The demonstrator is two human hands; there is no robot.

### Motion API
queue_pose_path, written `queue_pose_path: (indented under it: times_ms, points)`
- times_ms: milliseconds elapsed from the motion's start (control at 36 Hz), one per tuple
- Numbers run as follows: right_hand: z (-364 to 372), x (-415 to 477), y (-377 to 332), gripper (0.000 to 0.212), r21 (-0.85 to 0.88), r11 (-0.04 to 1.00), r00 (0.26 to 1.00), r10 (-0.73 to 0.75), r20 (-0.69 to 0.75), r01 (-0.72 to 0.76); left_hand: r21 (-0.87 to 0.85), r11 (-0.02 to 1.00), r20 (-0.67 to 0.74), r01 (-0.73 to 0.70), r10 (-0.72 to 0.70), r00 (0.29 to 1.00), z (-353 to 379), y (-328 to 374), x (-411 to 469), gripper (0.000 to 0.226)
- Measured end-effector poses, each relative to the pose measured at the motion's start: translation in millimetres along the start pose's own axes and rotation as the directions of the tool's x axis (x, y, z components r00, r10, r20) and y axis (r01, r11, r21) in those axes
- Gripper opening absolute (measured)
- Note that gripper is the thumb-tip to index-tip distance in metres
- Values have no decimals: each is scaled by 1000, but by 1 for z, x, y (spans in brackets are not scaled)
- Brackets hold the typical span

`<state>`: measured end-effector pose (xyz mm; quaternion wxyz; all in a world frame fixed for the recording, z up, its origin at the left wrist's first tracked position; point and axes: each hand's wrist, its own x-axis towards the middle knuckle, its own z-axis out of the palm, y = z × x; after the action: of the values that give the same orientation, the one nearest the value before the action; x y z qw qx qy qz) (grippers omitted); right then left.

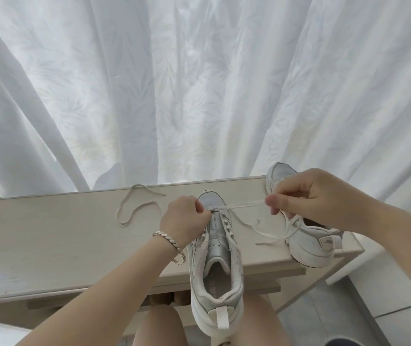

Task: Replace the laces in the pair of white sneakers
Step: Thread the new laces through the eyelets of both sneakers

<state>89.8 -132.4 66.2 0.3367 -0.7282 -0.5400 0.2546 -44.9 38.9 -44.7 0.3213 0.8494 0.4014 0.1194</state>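
Farthest left of the left grip, a loose lace point(118, 214) lies in an open curl on the pale wooden surface point(62, 240), well apart from both hands and close to the far edge, where a white curtain point(199, 83) hangs behind. The left hand point(184, 221), with a silver bracelet point(168, 239) on its wrist, has its fingers curled tight, and its grip pinches the lace point(239, 205) right at the lowest eyelets of the near sneaker point(215, 250). That white sneaker sits directly under and behind this grip, toe pointing away from the person and heel overhanging the near edge of the surface above the person's bare knees; most of its eyelets stand unlaced. From the left grip the lace runs taut and nearly level to the right grip, where the right hand point(309, 196) holds it pinched between thumb and forefinger, the other fingers folded in. Below the right grip the slack of the same lace droops in a loop, and its free end rests on the surface between the two shoes. The second sneaker point(309, 243) stands just under and beyond the right grip, partly hidden by that hand, at the right end of the surface, still laced with its own lace.
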Motion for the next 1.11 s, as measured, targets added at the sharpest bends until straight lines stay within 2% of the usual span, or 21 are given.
queue_pose_path:
  times_ms: [83,139,222,250,306,389,500,556,667,722,778,861,917,972,1028,1111]
  points:
    - [-6,-5,-6,39,121,991,997,-48,-67,56,20,1000,-20,0,0,1000,-1,3,-2,14]
    - [-5,-3,-1,45,117,992,994,-45,-97,57,34,999,-29,-16,17,999,-2,3,-3,13]
    - [0,2,6,33,129,991,996,-13,-87,24,34,994,-30,-107,108,994,-4,3,-4,4]
    - [3,2,7,32,127,992,997,-5,-77,15,16,987,-21,-158,158,987,-5,4,-4,8]
    - [8,3,7,28,96,995,998,17,-53,-12,-108,969,16,-220,223,975,-8,10,-7,19]
    - [12,4,8,25,90,994,998,59,-24,-57,-385,894,91,-230,285,954,-17,27,-14,19]
    - [15,6,9,29,72,994,995,83,-52,-79,-519,808,121,-278,392,912,-24,46,-23,19]
    - [14,4,6,31,141,987,996,86,-34,-80,-556,782,135,-282,420,897,-27,55,-26,17]
    - [8,-3,3,31,425,900,995,93,38,-101,-619,734,144,-280,457,878,-32,71,-32,15]
    - [7,-6,5,31,481,871,995,85,43,-95,-628,728,154,-274,462,874,-33,79,-35,16]
    - [7,-9,9,31,504,859,995,89,35,-94,-563,765,130,-312,455,881,-30,81,-33,17]
    - [5,-15,17,42,537,839,996,81,50,-95,-211,896,2,-390,400,917,-22,70,-15,22]
    - [3,-19,22,50,563,821,996,70,63,-93,6,956,-121,-293,291,949,-21,56,1,26]
    - [-1,-23,26,52,588,804,996,68,61,-91,117,987,-198,-107,128,972,-24,43,17,25]
    - [-4,-27,27,50,619,781,997,63,51,-81,198,979,-211,37,6,978,-27,33,26,24]
    - [-5,-29,23,46,703,708,998,48,48,-68,344,936,-180,75,-12,984,-25,30,25,25]
